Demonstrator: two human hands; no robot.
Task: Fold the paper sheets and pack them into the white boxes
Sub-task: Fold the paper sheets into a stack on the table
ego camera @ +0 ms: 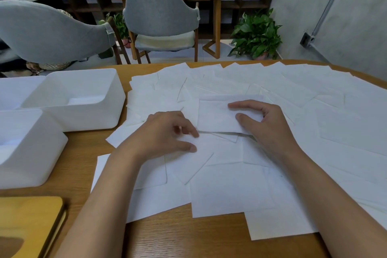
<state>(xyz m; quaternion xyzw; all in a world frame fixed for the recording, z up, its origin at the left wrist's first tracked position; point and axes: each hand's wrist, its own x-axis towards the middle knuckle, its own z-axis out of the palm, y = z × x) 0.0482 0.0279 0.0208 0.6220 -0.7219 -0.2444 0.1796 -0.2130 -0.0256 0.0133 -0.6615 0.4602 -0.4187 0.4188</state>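
I've got the right hand (266,123) pressing down on a folded sheet (217,117), forefinger and thumb spread flat on its right half, gripping nothing. My left hand (167,132) rests just beside its lower left corner, fingers loosely curled on the loose paper sheets (230,190) scattered across the wooden table (180,236). The white boxes (81,100) sit off to the left, open.
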